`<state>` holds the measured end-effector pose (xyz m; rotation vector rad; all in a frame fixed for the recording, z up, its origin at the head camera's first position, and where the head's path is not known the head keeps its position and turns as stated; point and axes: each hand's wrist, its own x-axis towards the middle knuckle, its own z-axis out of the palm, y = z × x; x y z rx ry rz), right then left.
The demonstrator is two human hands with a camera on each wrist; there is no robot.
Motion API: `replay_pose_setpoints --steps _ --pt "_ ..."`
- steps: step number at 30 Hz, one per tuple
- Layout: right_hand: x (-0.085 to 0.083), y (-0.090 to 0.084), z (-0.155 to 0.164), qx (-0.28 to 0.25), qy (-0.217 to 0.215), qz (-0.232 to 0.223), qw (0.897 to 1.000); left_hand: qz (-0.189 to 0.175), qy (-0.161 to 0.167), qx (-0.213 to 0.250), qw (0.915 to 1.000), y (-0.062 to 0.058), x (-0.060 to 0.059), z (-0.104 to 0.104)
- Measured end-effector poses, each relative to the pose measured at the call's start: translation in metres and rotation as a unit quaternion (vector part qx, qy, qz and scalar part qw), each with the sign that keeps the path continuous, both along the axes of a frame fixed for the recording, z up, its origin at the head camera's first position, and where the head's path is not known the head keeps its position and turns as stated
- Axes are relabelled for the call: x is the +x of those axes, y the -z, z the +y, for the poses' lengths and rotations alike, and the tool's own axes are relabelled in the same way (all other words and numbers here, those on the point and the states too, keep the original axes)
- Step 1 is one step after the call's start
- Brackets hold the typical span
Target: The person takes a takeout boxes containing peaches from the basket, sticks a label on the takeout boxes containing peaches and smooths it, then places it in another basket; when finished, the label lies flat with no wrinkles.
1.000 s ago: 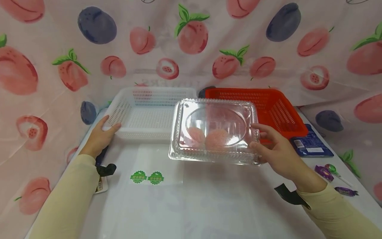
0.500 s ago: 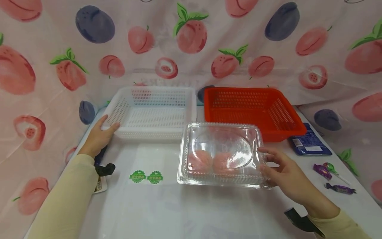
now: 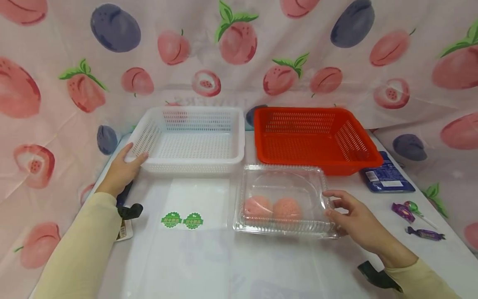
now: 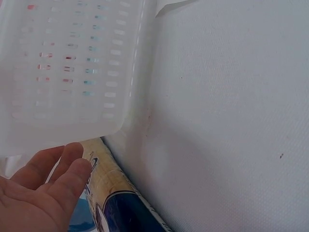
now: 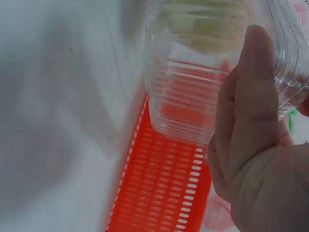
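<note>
My right hand (image 3: 356,222) grips the right end of a clear plastic clamshell box (image 3: 285,182) with its lid down. Inside, at the front, sit two round pink things (image 3: 286,209). The right wrist view has the ribbed side of the box (image 5: 188,92) close up, with the thumb (image 5: 257,63) along it. At the front left corner of a white plastic basket (image 3: 192,162), my left hand (image 3: 121,170) spreads its thumb and fingers. In the left wrist view its fingertips (image 4: 77,166) are right at the basket's corner, loosely bent.
A red basket (image 3: 298,160) stands behind the clamshell box. To the right lie a blue packet (image 3: 388,176), wrapped candies (image 3: 425,234) and a lollipop (image 3: 411,206). Two green stickers (image 3: 193,221) lie in front of the white basket. A blue-and-tan package (image 4: 125,203) lies beneath the left hand.
My right hand has brought the clamshell box down and toward me, from in front of the baskets to close over the table. My left hand has stayed at the white basket's corner.
</note>
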<state>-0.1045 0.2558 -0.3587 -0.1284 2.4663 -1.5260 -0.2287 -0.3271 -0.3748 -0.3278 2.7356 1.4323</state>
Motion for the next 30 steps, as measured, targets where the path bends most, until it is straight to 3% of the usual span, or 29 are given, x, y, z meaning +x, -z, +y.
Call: replay_pose_setpoints --steps 8,16,20,24,30 --pt "-0.008 0.008 0.007 -0.003 -0.011 -0.003 1.000 0.017 0.006 0.019 0.9997 -0.003 -0.002 0.001" --pt "-0.015 0.018 0.016 -0.010 -0.013 -0.013 1.000 0.008 0.007 0.042 0.9991 -0.003 -0.001 -0.001" --pt "-0.018 0.022 0.020 -0.016 -0.021 -0.032 0.999 -0.001 0.000 0.025 0.9997 -0.007 0.003 0.000" --pt "-0.022 0.022 0.024 -0.014 -0.029 -0.044 0.999 -0.006 -0.012 -0.025 0.9996 -0.021 0.012 0.006" --pt "-0.024 0.019 0.030 0.024 -0.039 -0.049 0.998 0.043 0.006 -0.058 0.9974 -0.047 0.034 0.027"
